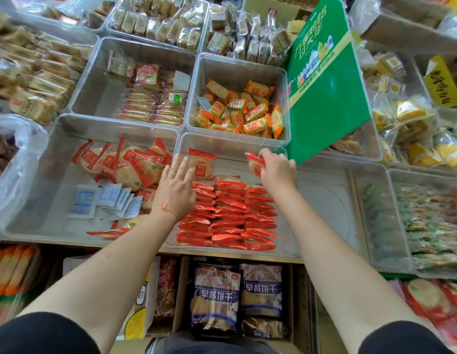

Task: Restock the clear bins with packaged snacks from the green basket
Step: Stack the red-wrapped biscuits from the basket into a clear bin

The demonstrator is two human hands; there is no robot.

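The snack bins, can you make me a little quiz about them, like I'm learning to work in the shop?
1. True or false: the right hand holds a red-wrapped snack over the clear bin with neat rows of red packets.
2. What colour are the wrappers in the bin just behind that one? A) blue B) orange and yellow C) green
3. Fill in: the left hand has its fingers ____ and grips nothing.

Key: 1 true; 2 B; 3 straight (open)
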